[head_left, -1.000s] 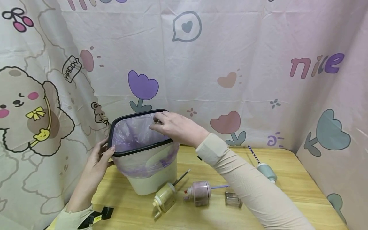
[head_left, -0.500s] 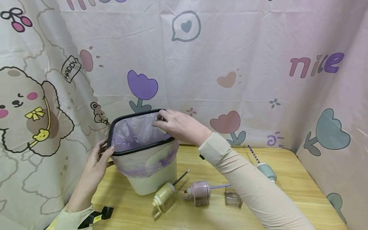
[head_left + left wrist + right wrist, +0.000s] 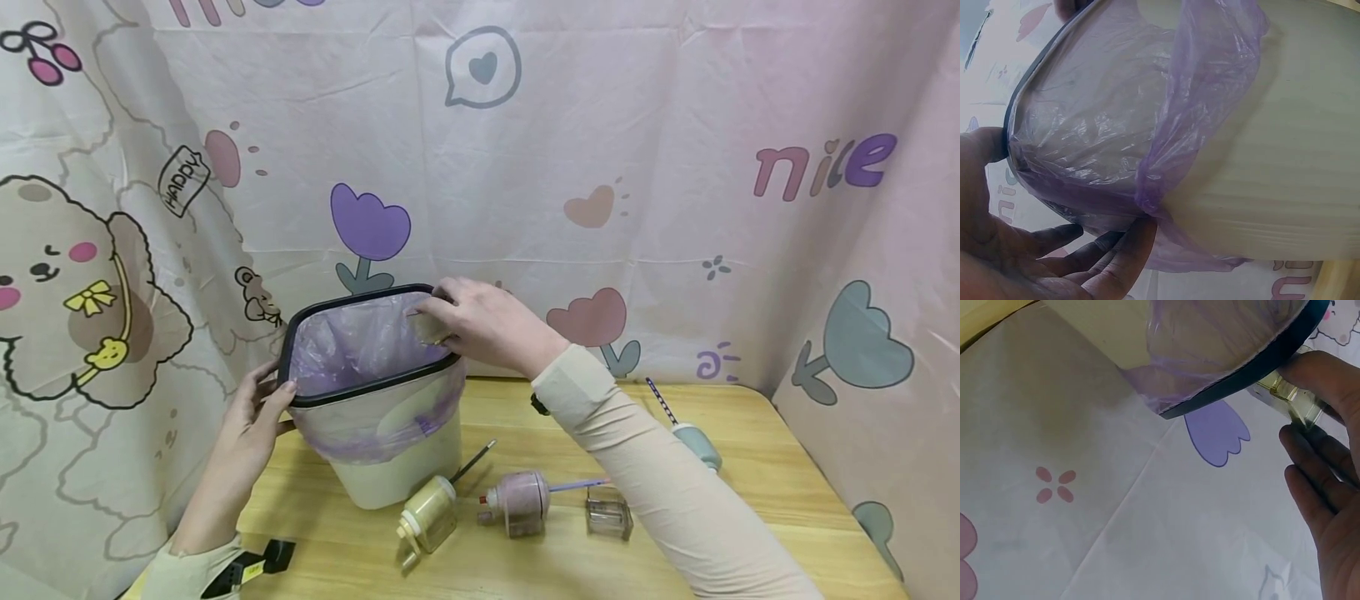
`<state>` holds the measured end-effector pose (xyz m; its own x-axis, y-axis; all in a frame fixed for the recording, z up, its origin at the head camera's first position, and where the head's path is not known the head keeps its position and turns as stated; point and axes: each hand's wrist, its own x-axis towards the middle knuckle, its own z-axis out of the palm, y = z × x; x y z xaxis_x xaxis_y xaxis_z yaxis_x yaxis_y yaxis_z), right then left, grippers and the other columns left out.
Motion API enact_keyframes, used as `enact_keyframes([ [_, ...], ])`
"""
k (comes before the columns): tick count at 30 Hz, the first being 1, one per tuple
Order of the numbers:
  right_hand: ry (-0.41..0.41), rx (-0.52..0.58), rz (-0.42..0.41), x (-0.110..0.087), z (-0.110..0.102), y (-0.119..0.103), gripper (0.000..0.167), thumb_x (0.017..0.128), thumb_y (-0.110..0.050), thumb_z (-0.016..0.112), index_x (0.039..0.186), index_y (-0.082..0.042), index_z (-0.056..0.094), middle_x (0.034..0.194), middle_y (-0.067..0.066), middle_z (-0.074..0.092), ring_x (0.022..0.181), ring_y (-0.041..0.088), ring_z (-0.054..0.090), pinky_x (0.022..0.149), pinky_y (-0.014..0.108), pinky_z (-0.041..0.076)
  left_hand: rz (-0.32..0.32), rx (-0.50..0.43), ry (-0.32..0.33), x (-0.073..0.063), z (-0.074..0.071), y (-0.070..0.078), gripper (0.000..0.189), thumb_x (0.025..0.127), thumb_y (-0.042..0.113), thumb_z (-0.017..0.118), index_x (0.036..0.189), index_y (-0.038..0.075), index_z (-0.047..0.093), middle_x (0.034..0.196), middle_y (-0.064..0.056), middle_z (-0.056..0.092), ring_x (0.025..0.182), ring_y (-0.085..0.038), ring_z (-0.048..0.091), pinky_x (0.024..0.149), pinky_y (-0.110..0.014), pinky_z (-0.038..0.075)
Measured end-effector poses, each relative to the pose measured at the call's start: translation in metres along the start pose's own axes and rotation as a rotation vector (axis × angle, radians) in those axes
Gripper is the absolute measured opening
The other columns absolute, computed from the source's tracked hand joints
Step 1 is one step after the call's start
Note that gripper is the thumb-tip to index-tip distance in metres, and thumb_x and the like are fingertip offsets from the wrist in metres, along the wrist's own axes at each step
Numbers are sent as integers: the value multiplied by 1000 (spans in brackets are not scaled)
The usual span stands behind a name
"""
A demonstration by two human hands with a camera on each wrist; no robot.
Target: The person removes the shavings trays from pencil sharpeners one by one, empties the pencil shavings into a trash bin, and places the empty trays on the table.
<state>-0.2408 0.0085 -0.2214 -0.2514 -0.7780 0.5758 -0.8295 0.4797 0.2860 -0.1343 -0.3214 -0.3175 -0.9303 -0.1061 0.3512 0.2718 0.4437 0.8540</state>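
The cream plastic bin [image 3: 378, 485] with a black rim [image 3: 375, 388] stands on the light wooden table [image 3: 540, 571] and serves as the reference for all positions, read from the person's side. A translucent purple plastic bag [image 3: 348, 437] lines the bin and folds down over its outside wall.

The left hand [image 3: 253, 417] grips the bin at its left end: thumb on the rim, fingers partly bent and spread against the bagged wall. The right hand [image 3: 491, 321] is partly closed, pinching a small clear yellowish plastic box [image 3: 1300, 411] between thumb and fingers. I see this box over the bin's opening, at its right end; contact between box and rim cannot be determined.

In front of the bin, a yellow hand-crank pencil sharpener [image 3: 431, 512] carries a dark pencil [image 3: 474, 463]. Right of the bin and towards the person, a pale pink sharpener [image 3: 523, 502] carries a lilac pencil [image 3: 576, 486]; farther right sits a clear plastic container [image 3: 607, 518]. Well right of the bin, a grey-green sharpener [image 3: 697, 446] carries a dark dotted pencil [image 3: 662, 401]. Behind the bin hangs a pale printed cloth [image 3: 487, 200].
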Motion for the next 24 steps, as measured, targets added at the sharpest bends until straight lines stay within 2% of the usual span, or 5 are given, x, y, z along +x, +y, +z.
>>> enact_keyframes([
  [7,-47,52,110,-6,-1,7,52,91,-17,85,139,-8,66,120,13,71,100,28,72,92,41,63,16,-35,28,1,-1,1,61,115,19,45,167,-2,21,150,-30,42,103,16,57,79,-9,56],
  [12,-66,87,176,-12,-3,12,55,92,-20,85,140,-6,64,122,12,71,108,29,72,98,43,62,25,-10,39,1,-2,1,61,115,20,48,167,-1,22,145,-16,44,106,15,59,81,-10,57],
  [15,-66,97,203,-15,-4,13,56,93,-23,85,141,-6,63,123,11,72,109,29,73,98,43,62,33,7,45,0,-2,2,61,115,22,49,167,2,24,146,-12,44,109,14,58,82,-10,56],
  [20,-57,129,237,-19,-5,16,56,92,-24,86,140,-5,63,122,11,72,107,28,74,95,43,63,48,47,46,-3,-2,7,62,115,24,50,168,5,25,148,-13,44,114,14,56,85,-8,55],
  [24,-40,184,244,-23,-6,21,54,94,-22,84,140,-3,63,124,12,73,110,28,74,97,43,63,66,67,57,-4,-1,10,61,114,18,51,167,4,26,146,-7,45,114,14,54,85,-6,54],
])
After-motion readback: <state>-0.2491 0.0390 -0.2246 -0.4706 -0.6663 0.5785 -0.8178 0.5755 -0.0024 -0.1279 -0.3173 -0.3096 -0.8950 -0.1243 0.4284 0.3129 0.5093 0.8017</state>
